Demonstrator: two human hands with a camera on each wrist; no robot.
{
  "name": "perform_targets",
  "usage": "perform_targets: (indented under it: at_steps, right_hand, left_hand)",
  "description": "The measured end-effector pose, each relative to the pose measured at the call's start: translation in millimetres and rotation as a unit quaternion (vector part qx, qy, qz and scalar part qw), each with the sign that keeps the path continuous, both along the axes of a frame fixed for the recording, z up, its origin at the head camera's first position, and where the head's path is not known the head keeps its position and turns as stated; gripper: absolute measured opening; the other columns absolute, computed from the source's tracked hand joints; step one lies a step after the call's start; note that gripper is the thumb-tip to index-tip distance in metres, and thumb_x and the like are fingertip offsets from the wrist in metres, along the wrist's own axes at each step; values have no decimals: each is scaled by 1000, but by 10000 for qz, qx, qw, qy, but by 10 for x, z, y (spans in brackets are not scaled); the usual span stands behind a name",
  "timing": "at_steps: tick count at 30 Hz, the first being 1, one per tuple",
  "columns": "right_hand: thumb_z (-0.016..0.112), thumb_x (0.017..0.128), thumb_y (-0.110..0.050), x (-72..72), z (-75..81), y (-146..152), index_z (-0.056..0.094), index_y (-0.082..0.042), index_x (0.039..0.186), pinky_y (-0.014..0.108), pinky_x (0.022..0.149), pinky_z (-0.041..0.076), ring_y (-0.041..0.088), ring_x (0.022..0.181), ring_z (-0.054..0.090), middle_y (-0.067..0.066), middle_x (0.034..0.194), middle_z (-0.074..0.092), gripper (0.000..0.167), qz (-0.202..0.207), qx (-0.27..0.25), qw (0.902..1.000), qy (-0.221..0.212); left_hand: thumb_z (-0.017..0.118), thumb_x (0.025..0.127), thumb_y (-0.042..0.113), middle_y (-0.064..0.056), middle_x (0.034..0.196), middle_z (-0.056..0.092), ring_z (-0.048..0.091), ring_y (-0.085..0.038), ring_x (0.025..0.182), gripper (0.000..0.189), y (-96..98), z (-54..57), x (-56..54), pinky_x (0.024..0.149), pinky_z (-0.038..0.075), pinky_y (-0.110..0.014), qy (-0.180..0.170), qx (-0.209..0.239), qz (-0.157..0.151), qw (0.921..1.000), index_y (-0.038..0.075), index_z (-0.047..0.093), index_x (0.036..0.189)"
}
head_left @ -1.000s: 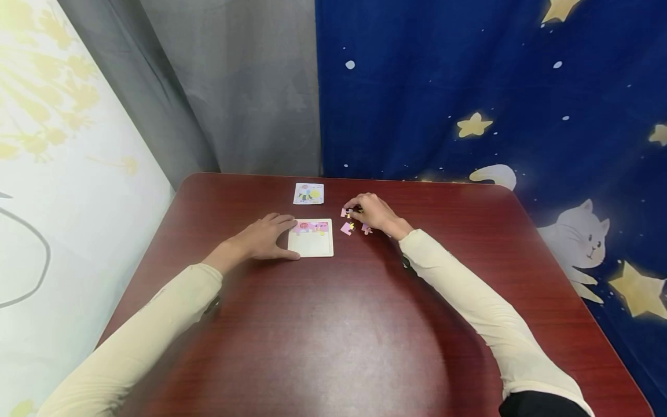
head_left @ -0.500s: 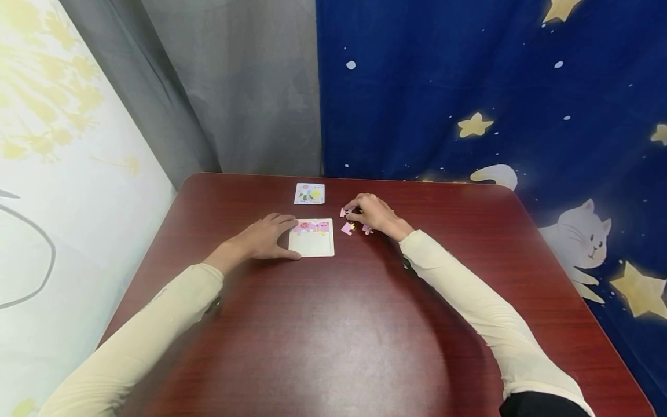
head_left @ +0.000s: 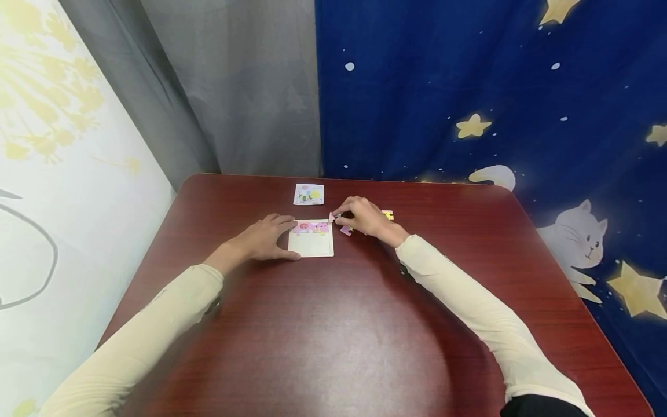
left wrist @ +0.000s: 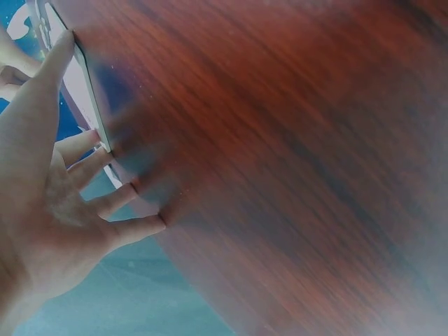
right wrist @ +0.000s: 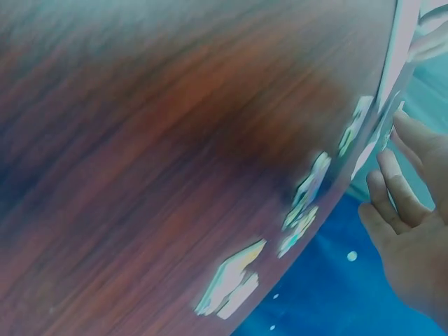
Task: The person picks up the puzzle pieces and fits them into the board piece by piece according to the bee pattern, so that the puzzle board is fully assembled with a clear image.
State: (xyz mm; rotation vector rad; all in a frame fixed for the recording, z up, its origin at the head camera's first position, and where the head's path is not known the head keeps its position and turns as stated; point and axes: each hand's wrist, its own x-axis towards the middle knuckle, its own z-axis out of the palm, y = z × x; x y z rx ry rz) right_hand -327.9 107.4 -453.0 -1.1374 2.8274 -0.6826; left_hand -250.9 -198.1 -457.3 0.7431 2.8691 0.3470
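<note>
A square white puzzle board (head_left: 312,249) lies on the table with a row of pink pieces along its top. My left hand (head_left: 263,237) rests on the board's left edge, fingers and thumb spread, touching its corners; the left wrist view shows the fingers straight. Between thumb and fingertips my right hand (head_left: 363,216) pinches a pink puzzle piece (head_left: 332,216) over the board's top right corner. Loose puzzle pieces lie below and behind that hand, such as a pink one (head_left: 346,230) and a yellow one (head_left: 388,214). In the right wrist view several loose pieces (right wrist: 306,190) show.
Beyond the board lies a small picture card (head_left: 308,194) with a bee on it. The dark red table (head_left: 323,336) meets a grey curtain (head_left: 260,87) and a blue starry curtain (head_left: 417,87) at its back edge.
My right hand has moved left from the loose pieces to the board's corner, carrying a puzzle piece. A yellow piece behind it has come into sight. My left hand has stayed put.
</note>
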Motion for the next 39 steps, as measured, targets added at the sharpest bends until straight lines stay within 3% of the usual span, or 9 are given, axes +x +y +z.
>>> perform_targets:
  at_steps: [10, 39]
  right_hand:
    - [77, 97, -22, 123, 16, -204, 80, -12, 120, 36, 94, 53, 23, 108, 65, 5, 113, 74, 25, 406, -171, 9990, -23]
    - [74, 99, -24, 313, -45, -702, 82, -20, 114, 30, 89, 54, 14, 104, 64, 0, 110, 74, 18, 944, 260, 9945, 362]
  left_hand:
    - [75, 81, 72, -14, 162, 41, 36, -38, 148, 104, 1, 27, 0, 118, 32, -60, -73, -61, 34, 9999, 9, 45, 158]
    - [75, 80, 72, -15, 161, 42, 37, -39, 147, 105, 9, 28, -4, 117, 34, -60, -35, -45, -66, 10000, 7, 45, 157]
